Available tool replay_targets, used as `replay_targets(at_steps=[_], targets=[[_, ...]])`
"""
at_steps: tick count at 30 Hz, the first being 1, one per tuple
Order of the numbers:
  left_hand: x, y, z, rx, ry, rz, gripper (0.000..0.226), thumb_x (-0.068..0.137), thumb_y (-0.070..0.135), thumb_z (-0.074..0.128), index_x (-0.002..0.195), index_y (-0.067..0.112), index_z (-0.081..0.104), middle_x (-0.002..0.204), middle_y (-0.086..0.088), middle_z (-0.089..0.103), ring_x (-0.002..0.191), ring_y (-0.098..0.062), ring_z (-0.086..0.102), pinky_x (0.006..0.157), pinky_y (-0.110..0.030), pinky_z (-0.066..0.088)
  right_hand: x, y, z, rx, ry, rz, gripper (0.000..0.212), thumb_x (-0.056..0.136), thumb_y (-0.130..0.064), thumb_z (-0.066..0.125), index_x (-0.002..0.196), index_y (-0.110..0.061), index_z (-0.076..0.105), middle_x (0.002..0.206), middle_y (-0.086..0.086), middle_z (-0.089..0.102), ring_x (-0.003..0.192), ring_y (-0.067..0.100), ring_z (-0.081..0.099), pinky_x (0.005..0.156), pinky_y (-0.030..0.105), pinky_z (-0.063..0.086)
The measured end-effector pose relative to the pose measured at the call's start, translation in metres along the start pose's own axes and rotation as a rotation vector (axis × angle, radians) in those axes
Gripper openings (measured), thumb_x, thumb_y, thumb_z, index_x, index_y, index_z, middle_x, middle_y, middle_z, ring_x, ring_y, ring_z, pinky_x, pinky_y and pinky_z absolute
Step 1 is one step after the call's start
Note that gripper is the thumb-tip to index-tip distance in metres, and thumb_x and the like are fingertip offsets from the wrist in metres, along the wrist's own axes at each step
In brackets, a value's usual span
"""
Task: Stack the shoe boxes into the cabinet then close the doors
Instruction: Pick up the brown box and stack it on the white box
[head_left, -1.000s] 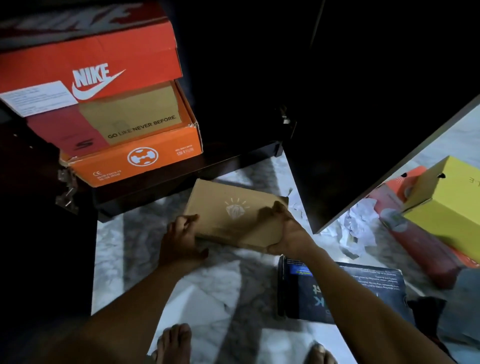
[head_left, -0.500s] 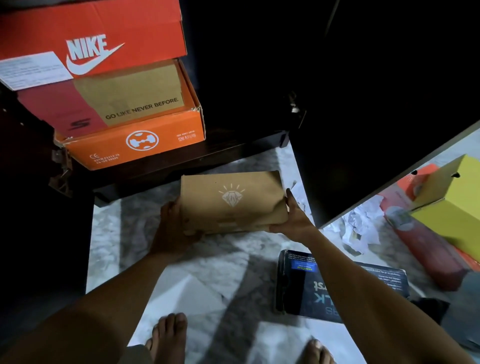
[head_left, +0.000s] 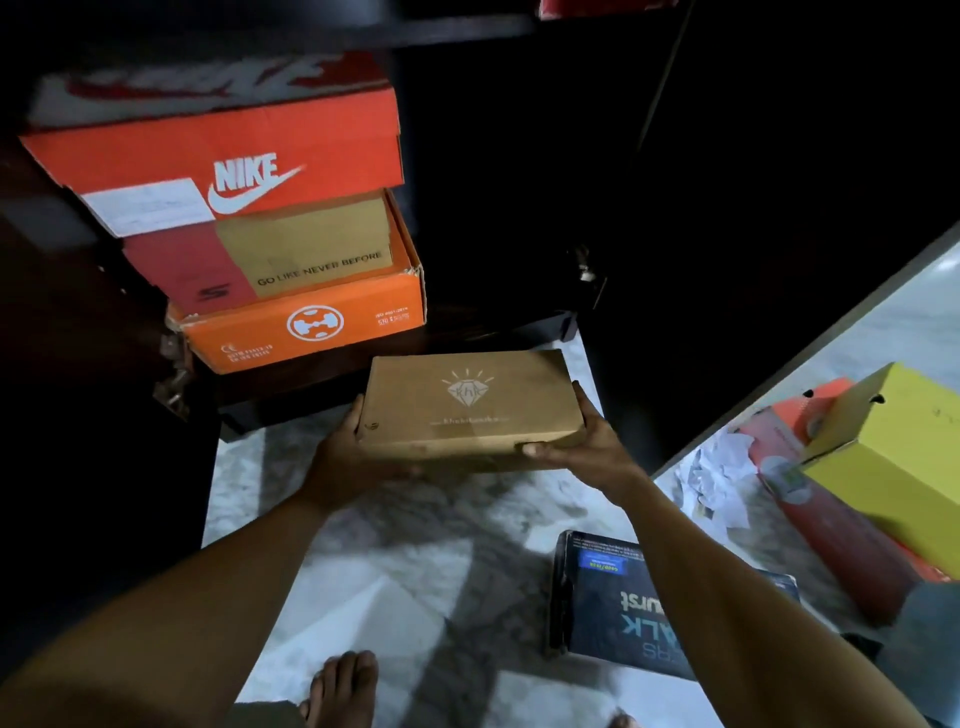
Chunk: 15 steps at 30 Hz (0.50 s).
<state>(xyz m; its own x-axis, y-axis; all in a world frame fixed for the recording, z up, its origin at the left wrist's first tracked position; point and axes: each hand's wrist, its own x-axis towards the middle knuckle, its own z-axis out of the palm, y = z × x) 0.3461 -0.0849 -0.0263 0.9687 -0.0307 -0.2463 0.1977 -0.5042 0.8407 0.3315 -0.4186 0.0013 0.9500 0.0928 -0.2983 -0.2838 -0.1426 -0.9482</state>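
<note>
Marble floor (head_left: 415, 582), dark cabinet (head_left: 519, 182) upper frame, three stacked boxes (head_left: 291, 249) upper left; centre, brown box (head_left: 467, 405), left hand (head_left: 353, 457) and right hand (head_left: 587, 447) grip clamped on its ends.

A flat brown shoe box (head_left: 470, 402) with a pale diamond logo sits level, lid closed, just in front of the dark cabinet (head_left: 519, 208). At its 10 o'clock, three boxes are stacked inside: red Nike box (head_left: 234, 161) atop a Skechers box (head_left: 270, 260) atop an orange box (head_left: 306, 332).
</note>
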Motion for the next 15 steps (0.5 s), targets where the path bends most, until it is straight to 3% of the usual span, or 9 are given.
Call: replay_targets(at_steps=[2,5,6,8,10,11,13,15], targets=[[-0.007,0.021,-0.011,-0.054,0.046,0.034,0.138,0.043,0.046,0.099,0.156,0.031,0.022,0.13,0.013,0.058,0.117,-0.006,0.058,0.102,-0.028,0.046,-0.01,-0.024,0.001,0.023,0.008,-0.06,0.08,0.067,0.016,0.081,0.136,-0.008,0.046,0.126,0.019,0.064,0.109,0.014,0.066,0.082,0.024,0.056],[-0.024,0.056,-0.031,-0.068,0.089,0.133,0.124,0.038,0.05,0.099,0.145,0.037,0.037,0.123,0.019,0.063,0.111,0.002,0.06,0.099,-0.025,0.048,-0.027,-0.062,0.002,0.043,0.044,-0.145,0.089,0.07,0.021,0.076,0.139,-0.018,0.037,0.124,0.005,0.061,0.096,-0.002,0.069,0.076,0.015,0.054],[-0.029,0.068,-0.038,-0.072,0.101,0.165,0.125,0.036,0.054,0.097,0.145,0.035,0.038,0.124,0.016,0.064,0.113,-0.001,0.061,0.099,-0.027,0.048,-0.034,-0.075,0.002,0.028,0.051,-0.173,0.103,0.069,0.017,0.079,0.148,-0.023,0.026,0.131,0.001,0.056,0.097,0.0,0.07,0.075,0.015,0.055],[-0.041,0.092,-0.053,-0.089,0.141,0.21,0.126,0.037,0.051,0.098,0.147,0.031,0.039,0.125,0.009,0.064,0.115,-0.008,0.061,0.099,-0.027,0.047,-0.052,-0.101,0.004,0.005,0.049,-0.225,0.121,0.064,0.002,0.089,0.156,-0.028,0.017,0.147,0.001,0.047,0.111,0.021,0.068,0.083,0.029,0.059],[-0.055,0.115,-0.066,-0.108,0.177,0.257,0.128,0.038,0.048,0.099,0.149,0.023,0.039,0.125,0.007,0.064,0.114,-0.011,0.061,0.097,-0.026,0.047,-0.069,-0.127,0.004,-0.033,0.07,-0.301,0.123,0.057,-0.012,0.095,0.155,-0.029,0.023,0.149,-0.012,0.045,0.12,0.03,0.063,0.092,0.04,0.058],[-0.061,0.127,-0.073,-0.12,0.184,0.275,0.132,0.036,0.053,0.098,0.149,0.022,0.037,0.125,0.007,0.064,0.115,-0.01,0.061,0.098,-0.026,0.048,-0.077,-0.141,0.004,-0.05,0.081,-0.338,0.121,0.058,-0.012,0.094,0.155,-0.028,0.023,0.15,-0.019,0.04,0.118,0.029,0.064,0.091,0.039,0.058],[-0.072,0.149,-0.085,-0.16,0.186,0.321,0.136,0.035,0.057,0.096,0.151,0.023,0.034,0.128,0.008,0.064,0.116,-0.007,0.061,0.102,-0.029,0.048,-0.092,-0.166,0.004,-0.049,0.106,-0.386,0.121,0.062,-0.005,0.089,0.158,-0.022,0.016,0.152,-0.02,0.033,0.118,0.028,0.064,0.09,0.037,0.059],[-0.079,0.165,-0.098,-0.188,0.186,0.361,0.132,0.039,0.053,0.097,0.151,0.025,0.033,0.128,0.006,0.065,0.118,-0.008,0.062,0.106,-0.037,0.048,-0.106,-0.187,0.003,-0.054,0.109,-0.434,0.126,0.062,-0.006,0.088,0.159,-0.021,0.009,0.145,-0.021,0.039,0.128,0.03,0.057,0.098,0.04,0.054]])
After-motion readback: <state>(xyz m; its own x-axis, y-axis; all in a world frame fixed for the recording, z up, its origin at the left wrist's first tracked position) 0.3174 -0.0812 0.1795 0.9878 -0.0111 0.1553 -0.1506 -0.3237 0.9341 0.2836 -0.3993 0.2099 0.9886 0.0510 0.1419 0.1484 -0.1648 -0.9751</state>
